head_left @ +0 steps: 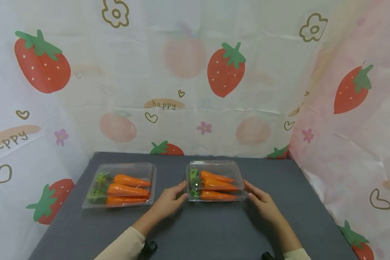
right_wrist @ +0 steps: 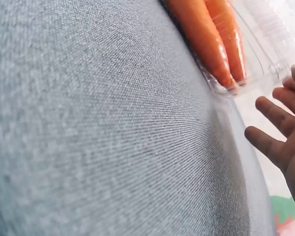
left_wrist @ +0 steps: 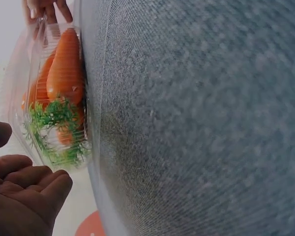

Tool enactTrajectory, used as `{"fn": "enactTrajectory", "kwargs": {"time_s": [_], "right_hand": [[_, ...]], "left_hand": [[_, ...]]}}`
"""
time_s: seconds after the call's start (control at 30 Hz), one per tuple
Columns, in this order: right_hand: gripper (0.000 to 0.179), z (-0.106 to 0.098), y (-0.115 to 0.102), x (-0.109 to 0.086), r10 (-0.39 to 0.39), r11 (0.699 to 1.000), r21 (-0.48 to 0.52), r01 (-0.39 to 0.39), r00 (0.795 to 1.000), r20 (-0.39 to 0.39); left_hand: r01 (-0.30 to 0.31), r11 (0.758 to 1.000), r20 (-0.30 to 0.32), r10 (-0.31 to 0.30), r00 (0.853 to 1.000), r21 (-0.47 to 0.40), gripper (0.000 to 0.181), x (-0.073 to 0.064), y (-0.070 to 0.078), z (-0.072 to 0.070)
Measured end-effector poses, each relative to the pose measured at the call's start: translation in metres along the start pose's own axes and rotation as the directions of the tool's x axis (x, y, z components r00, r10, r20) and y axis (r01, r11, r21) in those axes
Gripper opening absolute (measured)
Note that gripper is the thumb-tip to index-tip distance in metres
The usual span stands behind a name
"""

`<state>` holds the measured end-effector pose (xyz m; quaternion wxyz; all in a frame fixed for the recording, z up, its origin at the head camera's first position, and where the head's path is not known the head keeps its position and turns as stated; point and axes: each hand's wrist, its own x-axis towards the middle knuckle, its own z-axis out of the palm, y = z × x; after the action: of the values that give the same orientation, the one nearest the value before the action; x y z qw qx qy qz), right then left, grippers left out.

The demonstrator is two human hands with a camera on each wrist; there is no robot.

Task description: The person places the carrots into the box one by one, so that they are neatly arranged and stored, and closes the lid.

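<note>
A clear plastic box with a lid holds three orange carrots with green tops at its left end. My left hand is at the box's left side, thumb and fingers extended. On the other side my right hand reaches its fingertips to the right end of the box. In the left wrist view the left hand lies palm up with a small gap to the green leaves' end. The right wrist view shows the right hand with fingers spread by the box corner.
Another clear box of carrots with green tops rests at the left on the dark grey tabletop. A printed cloth with strawberries hangs behind the table and along its sides.
</note>
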<state>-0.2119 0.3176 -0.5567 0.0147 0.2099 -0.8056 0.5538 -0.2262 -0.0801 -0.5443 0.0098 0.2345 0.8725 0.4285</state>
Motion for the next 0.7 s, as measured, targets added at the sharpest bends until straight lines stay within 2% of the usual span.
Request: {"fn": "enactTrajectory", "kwargs": {"time_s": [0.2,0.33,0.47,0.57,0.7], "right_hand": [[0.049,0.002,0.001,0.001,0.002,1.000,-0.019,-0.002,1.000,-0.009],[0.050,0.004,-0.001,0.001,0.024,1.000,-0.018,-0.024,0.999,-0.027],[0.050,0.006,-0.006,0.001,0.045,0.998,-0.031,-0.047,0.997,-0.062],[0.049,0.008,-0.009,0.001,0.094,0.994,-0.042,-0.099,0.990,-0.101],[0.048,0.011,-0.013,0.002,0.218,0.974,-0.024,-0.225,0.962,-0.166]], "left_hand": [[-0.014,0.996,0.010,0.014,1.000,0.083,0.054,-0.002,0.001,0.004],[0.019,0.997,0.001,-0.019,1.000,0.075,0.053,-0.002,0.004,0.006],[0.086,0.996,-0.022,-0.086,0.996,0.005,0.054,-0.003,0.008,0.008],[0.133,0.987,-0.046,-0.137,0.990,-0.089,0.054,-0.002,0.010,0.011],[0.165,0.956,-0.080,-0.189,0.979,-0.244,0.051,-0.001,0.009,0.013]]}}
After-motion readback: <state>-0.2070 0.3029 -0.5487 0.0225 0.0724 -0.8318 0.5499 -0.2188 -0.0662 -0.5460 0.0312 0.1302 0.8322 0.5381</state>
